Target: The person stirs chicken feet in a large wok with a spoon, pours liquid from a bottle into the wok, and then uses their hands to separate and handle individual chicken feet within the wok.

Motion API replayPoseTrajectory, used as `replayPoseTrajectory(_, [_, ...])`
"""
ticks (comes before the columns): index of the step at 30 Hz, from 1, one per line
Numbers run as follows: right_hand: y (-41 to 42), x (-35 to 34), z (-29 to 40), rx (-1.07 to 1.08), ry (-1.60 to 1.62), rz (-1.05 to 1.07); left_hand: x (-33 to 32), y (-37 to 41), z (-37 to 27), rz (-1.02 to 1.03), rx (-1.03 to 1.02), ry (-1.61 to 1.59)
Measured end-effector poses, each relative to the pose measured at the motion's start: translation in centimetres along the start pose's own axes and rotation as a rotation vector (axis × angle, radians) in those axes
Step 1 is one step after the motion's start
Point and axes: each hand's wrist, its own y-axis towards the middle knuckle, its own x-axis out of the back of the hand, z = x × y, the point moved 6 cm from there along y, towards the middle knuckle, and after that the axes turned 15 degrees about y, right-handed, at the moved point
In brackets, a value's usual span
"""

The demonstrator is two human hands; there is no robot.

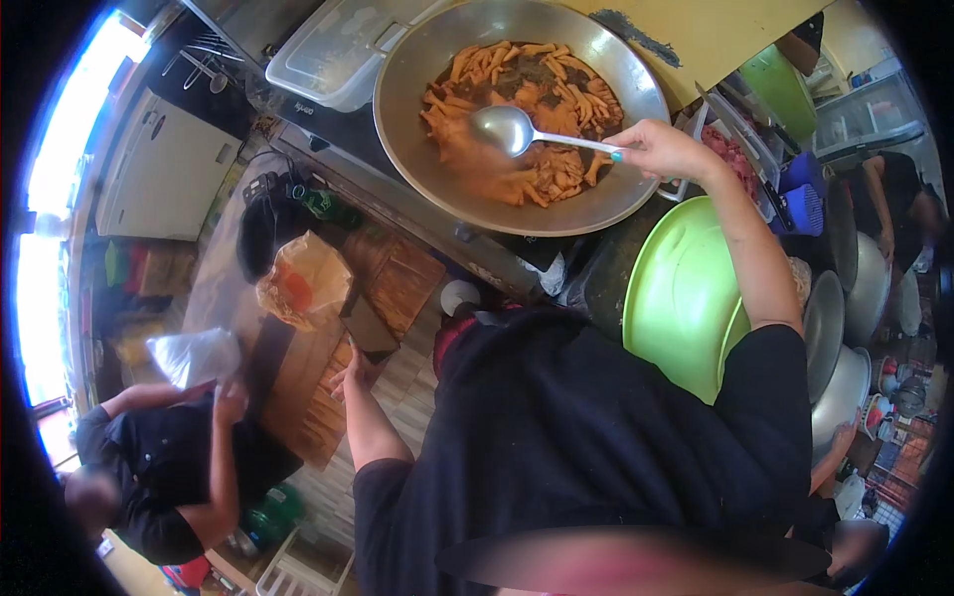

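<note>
My right hand (663,151) grips the handle of a large metal serving spoon (505,130). The spoon's bowl is over a wide metal wok (406,160). Chicken feet (477,160) lie in brown liquid (507,78) inside the wok, partly blurred by what looks like steam. Down at my left side, my left hand (355,376) is by the edge of a wooden table (298,402), just below a dark brown box-like object (370,328). Its fingers are partly hidden, and whether they hold that object is unclear.
A lidded plastic container (328,59) stands left of the wok. Right of it are a green basin (678,290), a container of raw meat (730,160) and a knife (775,197). One person (156,477) handles a plastic bag (197,357); other people are at the right.
</note>
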Motion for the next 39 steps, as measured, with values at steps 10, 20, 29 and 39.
replayPoseTrajectory(10, [-1.3,0.1,1.6,0.071,-0.059,0.067,1.0,0.1,-0.2,-0.023,-0.054,0.01])
replayPoseTrajectory(20, [0.1,-0.5,0.6,0.278,-0.181,-0.003,1.8,-0.7,-0.8,-0.05,-0.108,0.024])
replayPoseTrajectory(29, [-1.7,-1.4,3.9,0.393,-0.533,-0.216,3.2,-1.7,-1.8,-0.098,-0.132,0.031])
replayPoseTrajectory(39, [-3.8,-1.2,5.2,0.396,-0.7,-0.164,2.6,-1.9,-1.2,-0.094,-0.12,0.028])
